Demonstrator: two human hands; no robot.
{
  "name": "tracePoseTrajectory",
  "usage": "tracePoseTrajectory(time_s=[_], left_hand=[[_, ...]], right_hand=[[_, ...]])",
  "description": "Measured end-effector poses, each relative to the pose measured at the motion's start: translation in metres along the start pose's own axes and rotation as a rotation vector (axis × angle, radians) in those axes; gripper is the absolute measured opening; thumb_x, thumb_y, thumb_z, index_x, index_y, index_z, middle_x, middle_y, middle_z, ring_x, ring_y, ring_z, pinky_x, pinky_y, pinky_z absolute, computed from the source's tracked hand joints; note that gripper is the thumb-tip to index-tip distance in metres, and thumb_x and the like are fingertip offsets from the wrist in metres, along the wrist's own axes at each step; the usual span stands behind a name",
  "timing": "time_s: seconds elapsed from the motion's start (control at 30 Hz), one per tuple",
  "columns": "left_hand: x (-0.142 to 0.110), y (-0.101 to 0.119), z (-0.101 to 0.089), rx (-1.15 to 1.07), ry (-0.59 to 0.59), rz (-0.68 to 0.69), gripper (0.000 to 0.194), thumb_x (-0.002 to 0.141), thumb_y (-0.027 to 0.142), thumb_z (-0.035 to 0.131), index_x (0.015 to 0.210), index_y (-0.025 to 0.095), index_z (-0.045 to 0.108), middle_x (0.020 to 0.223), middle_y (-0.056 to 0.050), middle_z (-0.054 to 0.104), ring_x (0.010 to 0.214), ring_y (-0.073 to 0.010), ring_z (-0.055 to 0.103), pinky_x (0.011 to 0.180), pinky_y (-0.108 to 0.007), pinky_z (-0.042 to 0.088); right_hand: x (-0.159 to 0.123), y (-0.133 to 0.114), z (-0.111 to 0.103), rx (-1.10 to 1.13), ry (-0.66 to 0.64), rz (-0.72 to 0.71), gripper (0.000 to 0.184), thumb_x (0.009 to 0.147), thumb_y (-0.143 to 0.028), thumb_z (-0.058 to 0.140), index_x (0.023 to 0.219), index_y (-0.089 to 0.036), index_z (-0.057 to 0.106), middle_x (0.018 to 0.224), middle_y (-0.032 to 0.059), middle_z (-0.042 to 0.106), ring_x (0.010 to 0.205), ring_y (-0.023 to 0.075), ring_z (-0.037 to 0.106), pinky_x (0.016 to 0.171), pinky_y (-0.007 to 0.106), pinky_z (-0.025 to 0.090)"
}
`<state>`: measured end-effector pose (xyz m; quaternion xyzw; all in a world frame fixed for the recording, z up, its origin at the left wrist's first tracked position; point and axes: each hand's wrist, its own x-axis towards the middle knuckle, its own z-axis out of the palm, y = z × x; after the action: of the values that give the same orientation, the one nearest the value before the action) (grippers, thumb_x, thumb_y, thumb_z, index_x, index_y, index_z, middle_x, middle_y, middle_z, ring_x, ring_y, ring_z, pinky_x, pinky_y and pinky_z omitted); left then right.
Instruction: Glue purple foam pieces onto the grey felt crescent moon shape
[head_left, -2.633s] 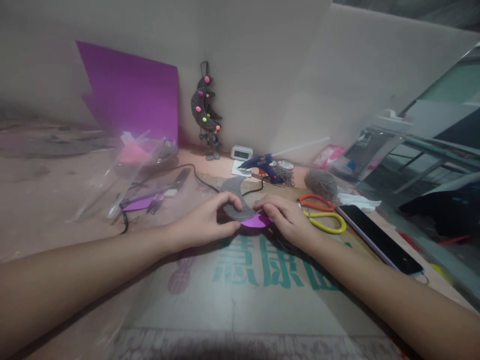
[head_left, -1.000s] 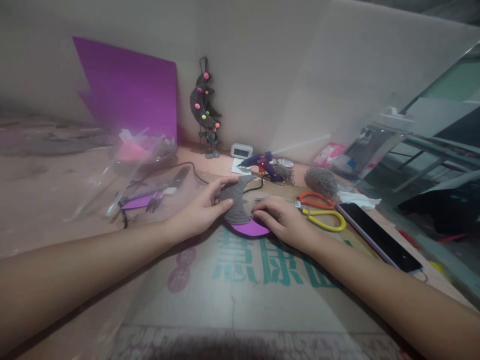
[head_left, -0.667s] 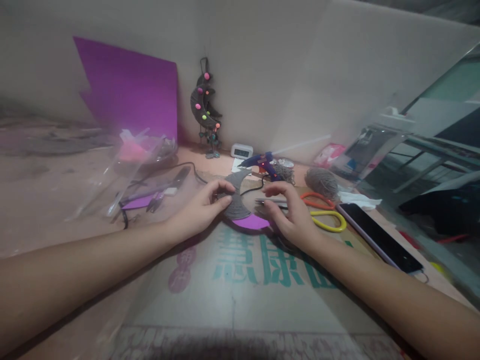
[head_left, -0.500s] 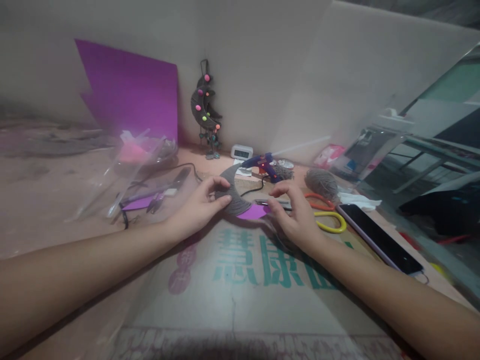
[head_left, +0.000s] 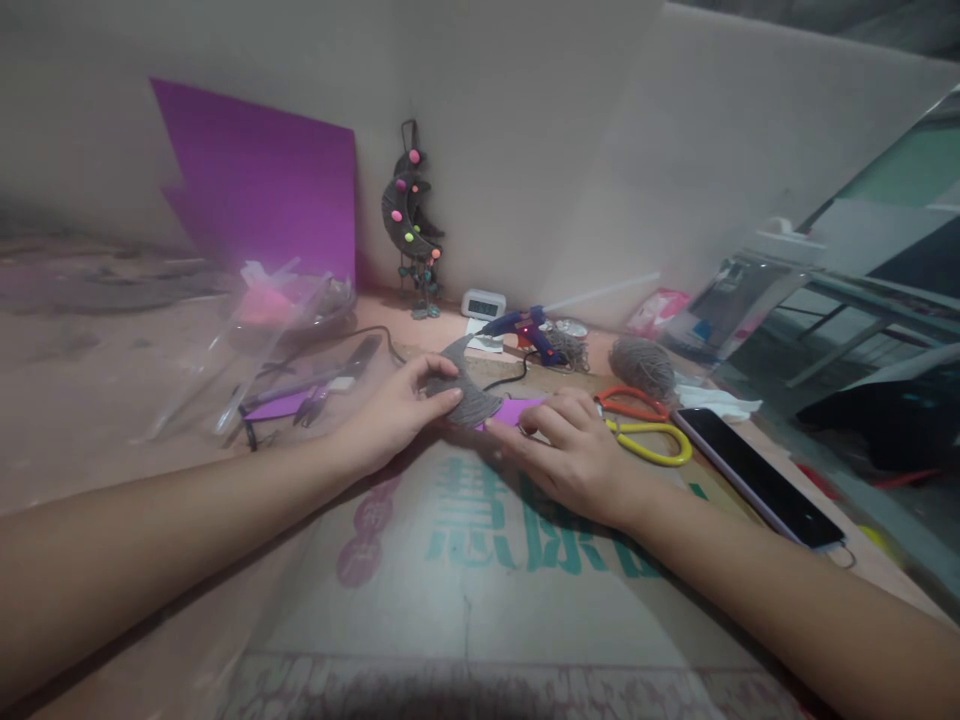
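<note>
A purple card crescent [head_left: 519, 411], mostly wrapped in grey yarn [head_left: 474, 402], lies over the cardboard at the middle. My left hand [head_left: 409, 405] pinches its yarn-covered left side between thumb and fingers. At the bare purple end, my right hand [head_left: 571, 450] has curled fingers over the card and its thumb along the lower edge of the winding. Whether a yarn strand is in that hand is hidden. Just right of it lie scissors [head_left: 651, 442] with one orange and one yellow handle. Behind the crescent stands a blue glue gun [head_left: 525, 328], its small light lit.
A phone [head_left: 757, 475] and a grey yarn ball [head_left: 643, 366] lie to the right. A small clock [head_left: 484, 304], a decorated moon hanging [head_left: 411, 215] and purple sheets [head_left: 270, 190] are along the wall. On the left stands a clear bowl [head_left: 330, 305]. Printed cardboard [head_left: 375, 620] covers the front.
My right hand has moved in and down onto the crescent's purple end, its fingers curling from a raised, spread pose. The crescent has tipped slightly lower; my left hand keeps its hold.
</note>
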<state>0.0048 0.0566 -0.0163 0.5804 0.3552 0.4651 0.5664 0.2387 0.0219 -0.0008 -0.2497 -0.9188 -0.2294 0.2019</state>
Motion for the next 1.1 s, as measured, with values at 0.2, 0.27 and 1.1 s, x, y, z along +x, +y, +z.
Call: tracePoseTrajectory(time_s=[0.2,0.27,1.1], left_hand=[[0.0,-0.002,0.0,-0.012,-0.023,-0.009,0.029,0.078,0.028,0.067,0.097,0.022,0.045,0.079,0.004,0.055,0.067,-0.0105,0.056,0.062,-0.022,0.045],[-0.001,-0.002,0.0,0.003,-0.033,-0.001,0.029,0.078,0.028,0.067,0.097,0.022,0.046,0.079,0.004,0.055,0.066,-0.0106,0.056,0.061,-0.022,0.045],[-0.008,0.003,0.003,0.375,0.105,0.266,0.017,0.083,0.024,0.057,0.098,0.019,0.051,0.099,-0.002,0.055,0.09,-0.0158,0.053,0.078,-0.026,0.043]], right_hand=[[0.001,0.0,0.002,0.001,0.035,-0.011,0.038,0.092,-0.021,0.051,0.129,-0.023,0.052,0.095,0.0067,0.061,0.089,0.0209,0.049,0.085,0.038,0.037],[0.0,0.001,0.001,0.006,0.025,-0.003,0.042,0.092,-0.019,0.049,0.133,-0.026,0.048,0.095,0.0062,0.061,0.09,0.0207,0.049,0.086,0.039,0.037],[0.008,0.006,0.009,0.512,0.223,0.526,0.006,0.088,-0.024,0.056,0.092,-0.02,0.054,0.09,0.0054,0.055,0.09,0.02,0.052,0.08,0.036,0.043]])
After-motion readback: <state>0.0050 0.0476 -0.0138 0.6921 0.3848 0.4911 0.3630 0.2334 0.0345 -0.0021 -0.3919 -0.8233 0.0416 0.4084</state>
